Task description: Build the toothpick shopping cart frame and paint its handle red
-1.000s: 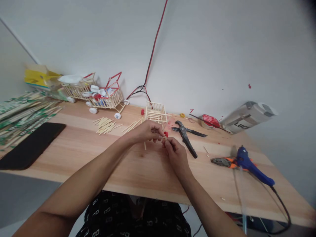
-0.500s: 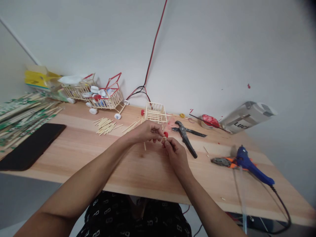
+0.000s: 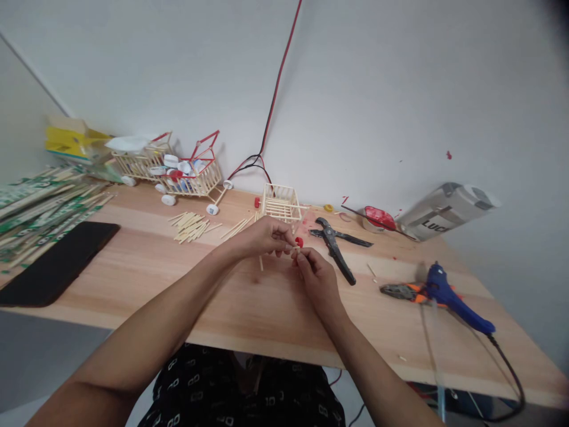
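Two hands are meeting mid-table: loose sticks are lying at 9 o'clock of the left hand, which is pinching a short stick, fingers curled tight. Right hand is pinching the same stick beside a red cap. Basket is sitting at 12 o'clock, black pliers at 3 o'clock.

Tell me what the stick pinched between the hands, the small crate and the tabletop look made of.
Stick: pale bare wood, seemingly, like the loose sticks.
Small crate: same unpainted wooden slats.
Tabletop: light wood or wood-look laminate, grain visible, matt.
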`<state>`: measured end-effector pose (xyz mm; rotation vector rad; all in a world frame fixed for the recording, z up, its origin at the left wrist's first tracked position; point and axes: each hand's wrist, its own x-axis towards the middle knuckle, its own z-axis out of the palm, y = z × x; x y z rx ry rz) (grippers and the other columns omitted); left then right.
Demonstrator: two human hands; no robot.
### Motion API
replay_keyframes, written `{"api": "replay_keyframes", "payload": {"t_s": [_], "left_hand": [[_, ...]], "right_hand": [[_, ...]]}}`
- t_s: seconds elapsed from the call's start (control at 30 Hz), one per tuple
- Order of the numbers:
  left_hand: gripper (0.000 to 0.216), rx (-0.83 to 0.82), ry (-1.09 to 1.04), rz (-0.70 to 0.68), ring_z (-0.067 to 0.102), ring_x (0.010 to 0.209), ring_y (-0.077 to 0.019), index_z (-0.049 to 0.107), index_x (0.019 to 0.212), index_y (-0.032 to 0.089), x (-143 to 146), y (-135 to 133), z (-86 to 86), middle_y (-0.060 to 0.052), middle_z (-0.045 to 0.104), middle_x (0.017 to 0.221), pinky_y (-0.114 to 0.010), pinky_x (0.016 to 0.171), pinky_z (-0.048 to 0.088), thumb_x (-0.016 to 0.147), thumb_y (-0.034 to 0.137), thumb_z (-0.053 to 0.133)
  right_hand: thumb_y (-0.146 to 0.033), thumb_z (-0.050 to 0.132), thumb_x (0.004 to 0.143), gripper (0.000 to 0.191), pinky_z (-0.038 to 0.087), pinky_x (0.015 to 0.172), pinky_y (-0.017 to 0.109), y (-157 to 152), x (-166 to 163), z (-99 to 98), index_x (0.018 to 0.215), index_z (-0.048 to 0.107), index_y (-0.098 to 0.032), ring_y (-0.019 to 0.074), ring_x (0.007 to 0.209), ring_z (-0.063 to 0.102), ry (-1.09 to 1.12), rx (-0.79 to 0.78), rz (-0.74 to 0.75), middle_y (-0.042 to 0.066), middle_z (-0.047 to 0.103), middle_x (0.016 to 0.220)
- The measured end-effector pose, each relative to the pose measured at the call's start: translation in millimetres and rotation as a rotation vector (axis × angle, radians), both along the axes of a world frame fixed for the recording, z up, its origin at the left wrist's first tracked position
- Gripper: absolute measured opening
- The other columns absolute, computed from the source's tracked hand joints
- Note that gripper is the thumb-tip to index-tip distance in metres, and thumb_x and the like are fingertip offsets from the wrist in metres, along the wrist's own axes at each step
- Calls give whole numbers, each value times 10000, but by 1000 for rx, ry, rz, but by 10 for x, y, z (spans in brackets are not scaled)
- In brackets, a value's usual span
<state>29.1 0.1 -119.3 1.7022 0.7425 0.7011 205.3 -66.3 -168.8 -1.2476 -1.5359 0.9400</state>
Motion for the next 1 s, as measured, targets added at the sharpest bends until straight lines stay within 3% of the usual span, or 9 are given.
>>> {"api": "replay_keyframes", "payload": {"t_s": [1.0], "left_hand": [[65,4,-6,-3,507,462,-41,699,746,94,11,-21,67,25,601,546,-125,434,366,703,143,701]], "right_hand": [[-381,482,917,210,394,592,245,0,-2,-17,850,585,-211,146,685,542,-5,21,-1,7,589,761]]}}
